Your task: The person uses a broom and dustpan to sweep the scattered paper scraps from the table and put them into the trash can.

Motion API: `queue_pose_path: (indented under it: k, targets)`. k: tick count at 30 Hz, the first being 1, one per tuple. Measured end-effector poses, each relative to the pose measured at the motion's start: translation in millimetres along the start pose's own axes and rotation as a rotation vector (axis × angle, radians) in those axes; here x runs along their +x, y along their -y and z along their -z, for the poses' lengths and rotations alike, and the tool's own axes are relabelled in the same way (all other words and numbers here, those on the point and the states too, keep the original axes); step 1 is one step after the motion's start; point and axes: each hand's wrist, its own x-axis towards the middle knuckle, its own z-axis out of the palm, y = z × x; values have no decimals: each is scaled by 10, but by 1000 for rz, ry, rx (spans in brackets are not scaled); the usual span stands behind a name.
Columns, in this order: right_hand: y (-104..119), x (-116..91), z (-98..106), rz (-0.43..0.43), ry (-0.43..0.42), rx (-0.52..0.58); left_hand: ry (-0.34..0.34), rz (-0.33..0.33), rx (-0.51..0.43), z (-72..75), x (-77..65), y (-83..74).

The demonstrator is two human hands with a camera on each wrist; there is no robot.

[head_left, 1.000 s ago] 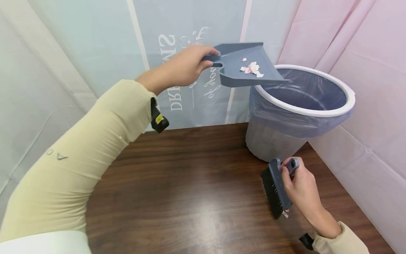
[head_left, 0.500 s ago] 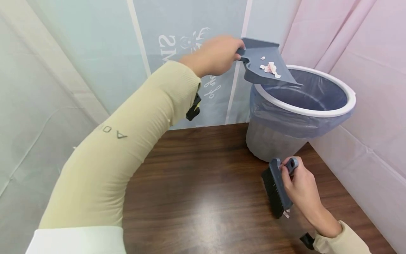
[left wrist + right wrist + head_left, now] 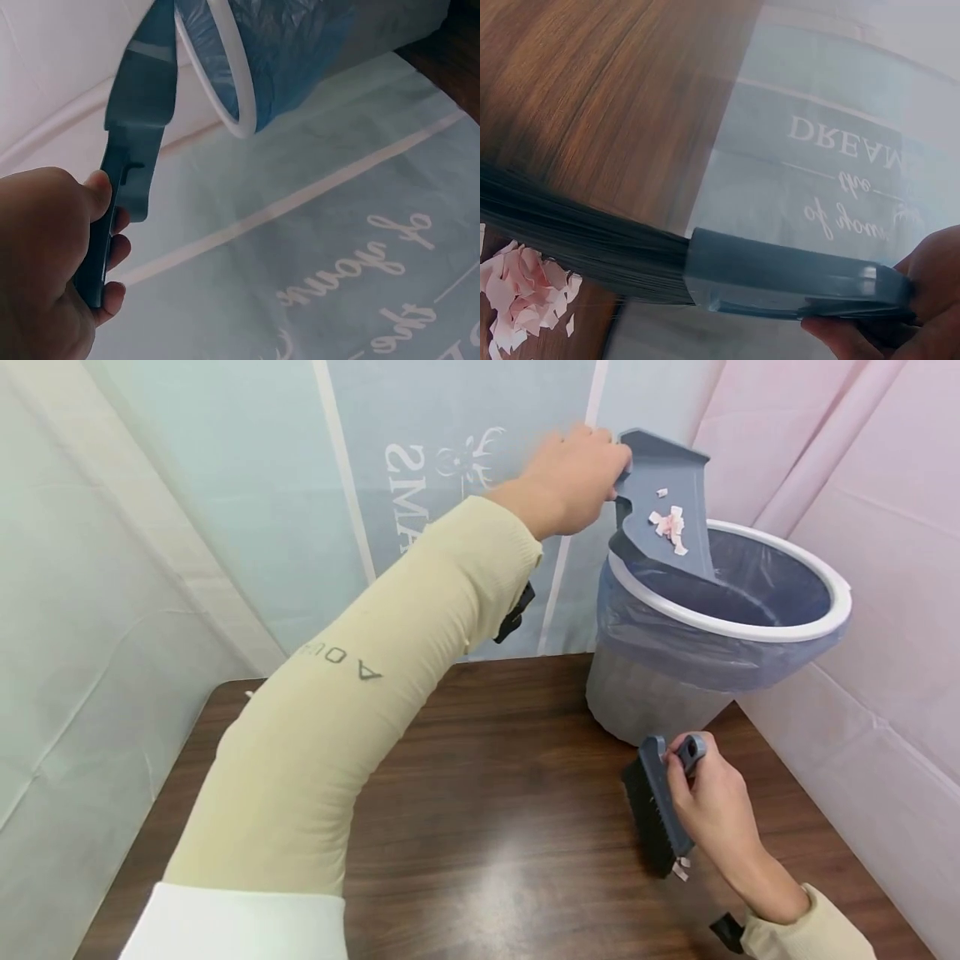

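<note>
In the head view my left hand (image 3: 573, 477) grips a blue-grey dustpan (image 3: 678, 464) by its handle. The pan tilts down to the right, its front edge over the opening of a lined bin (image 3: 648, 693). Several small pinkish-white torn scraps (image 3: 667, 522) lie on the pan. The left wrist view shows fingers wrapped round the handle. Low at the right, my right hand (image 3: 716, 802) holds a matching hand brush (image 3: 660, 802) with black bristles. In the right wrist view, a pile of pink and white scraps (image 3: 526, 296) lies beside the bristles; most is hidden in the head view.
A dark wood-grain surface (image 3: 487, 793) carries the bin at its back right corner. Pale sheets with printed mirrored lettering (image 3: 405, 468) hang behind, and a pinkish sheet (image 3: 885, 610) stands on the right. One tiny white scrap (image 3: 250, 694) sits near the back left.
My left hand has moved right and slightly up with the dustpan, which now tips more steeply over the bin. The scraps stay on the pan. Right hand and brush have hardly moved.
</note>
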Motion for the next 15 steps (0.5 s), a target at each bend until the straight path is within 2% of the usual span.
queue_pose_path:
  k: [3, 6, 12, 15]
  targets:
    - [-1, 4, -4, 11, 1, -10, -15, -11, 34, -15, 16, -66]
    - [-8, 12, -2, 15, -2, -17, -78, -54, 106, -25, 29, -115]
    - [-12, 11, -5, 18, -1, -22, -294, -246, 353, -77, 40, -181]
    - [-18, 13, 1, 25, -4, -22, -381, -339, 447, -97, 50, -198]
